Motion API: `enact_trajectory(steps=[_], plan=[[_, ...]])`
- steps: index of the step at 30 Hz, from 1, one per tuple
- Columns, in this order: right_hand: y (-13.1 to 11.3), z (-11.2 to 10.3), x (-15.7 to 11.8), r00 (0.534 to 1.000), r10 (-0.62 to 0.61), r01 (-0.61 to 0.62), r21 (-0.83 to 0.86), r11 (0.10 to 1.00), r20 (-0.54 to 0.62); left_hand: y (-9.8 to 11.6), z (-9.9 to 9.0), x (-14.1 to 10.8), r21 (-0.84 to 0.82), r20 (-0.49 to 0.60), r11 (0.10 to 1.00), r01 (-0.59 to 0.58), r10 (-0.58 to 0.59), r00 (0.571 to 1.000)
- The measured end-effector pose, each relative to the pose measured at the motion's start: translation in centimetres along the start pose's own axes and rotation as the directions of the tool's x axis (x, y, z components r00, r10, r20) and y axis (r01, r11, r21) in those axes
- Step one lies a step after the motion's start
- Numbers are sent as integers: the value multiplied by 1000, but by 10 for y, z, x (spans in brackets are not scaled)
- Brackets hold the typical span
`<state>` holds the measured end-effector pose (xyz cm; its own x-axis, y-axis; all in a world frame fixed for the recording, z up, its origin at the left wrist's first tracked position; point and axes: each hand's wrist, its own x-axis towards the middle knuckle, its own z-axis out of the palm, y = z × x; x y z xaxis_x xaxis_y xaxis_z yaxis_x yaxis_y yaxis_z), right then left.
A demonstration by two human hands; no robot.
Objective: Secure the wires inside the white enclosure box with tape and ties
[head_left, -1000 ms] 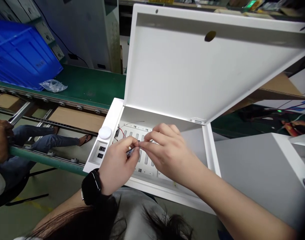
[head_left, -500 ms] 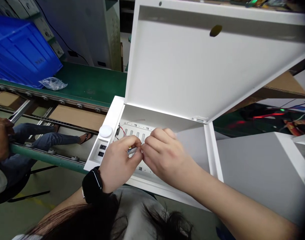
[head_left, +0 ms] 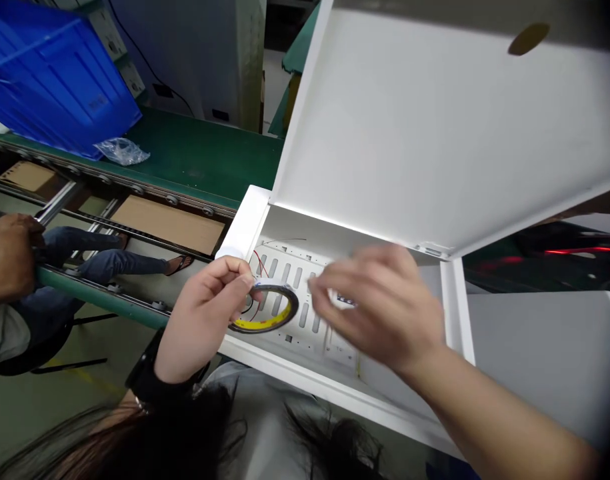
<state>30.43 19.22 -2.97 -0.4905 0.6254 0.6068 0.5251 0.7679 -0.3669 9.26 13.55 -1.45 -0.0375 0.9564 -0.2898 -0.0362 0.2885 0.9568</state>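
Left grip (head_left: 202, 313) is pinching a tape roll (head_left: 265, 326), likely light, best held by its rim; right grip (head_left: 382, 303) is appearing blurred, closure unclear.

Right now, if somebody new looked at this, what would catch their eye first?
Probably the white box with its big lid standing open, spanning the middle and right. Over it, the left hand holds a roll of tape, yellow inside. A bright blue bin stands out at upper left.

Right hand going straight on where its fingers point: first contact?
Likely the tape roll in the left hand; the right hand is blurred and depth unclear, so it might miss.
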Motion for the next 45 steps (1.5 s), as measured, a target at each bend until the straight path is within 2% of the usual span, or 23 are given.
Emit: enact_trajectory(steps=[1,2,3,4,5,7,8,10,12,16,20,27,29,40,45], plan=[[13,11,-1,985,171,-170,57,984,-24,-3,-4,-1,-38,16,999,22,-21,1000],[27,26,-4,926,377,-372,124,920,-20,-6,-6,-3,-58,28,998,36,-34,999],[42,43,-9,825,564,-559,196,806,32,-10,-8,-5,-71,41,996,54,-51,998],[57,61,-16,703,696,-706,262,658,146,-14,-9,-7,-86,56,993,80,-75,996],[71,80,-24,585,770,-805,302,511,255,-18,-10,-9,-108,71,988,109,-101,992],[92,116,-43,419,823,-901,287,325,384,-26,-11,-12,-176,69,972,155,-145,987],[99,132,-52,366,823,-926,256,277,435,-30,-11,-13,-219,39,962,161,-157,987],[107,158,-68,302,815,-951,213,224,495,-35,-13,-16,-309,-53,942,127,-151,987],[110,181,-80,296,799,-953,218,210,523,-39,-14,-18,-389,-147,919,66,-132,980],[110,217,-91,353,754,-935,235,265,553,-43,-17,-21,-476,-232,879,-25,-98,968],[106,236,-96,338,731,-940,170,296,592,-44,-19,-23,-499,-271,865,-57,-94,958],[106,237,-90,426,671,-885,123,450,607,-45,-21,-23,-483,-233,874,-54,-70,970],[108,237,-89,434,652,-872,107,479,622,-46,-21,-22,-486,-237,872,-55,-71,969],[104,236,-94,502,639,-821,89,564,583,-42,-19,-22,-483,-247,875,-36,-97,964],[101,235,-92,508,636,-808,66,586,580,-42,-20,-22,-468,-236,883,-33,-89,968]])
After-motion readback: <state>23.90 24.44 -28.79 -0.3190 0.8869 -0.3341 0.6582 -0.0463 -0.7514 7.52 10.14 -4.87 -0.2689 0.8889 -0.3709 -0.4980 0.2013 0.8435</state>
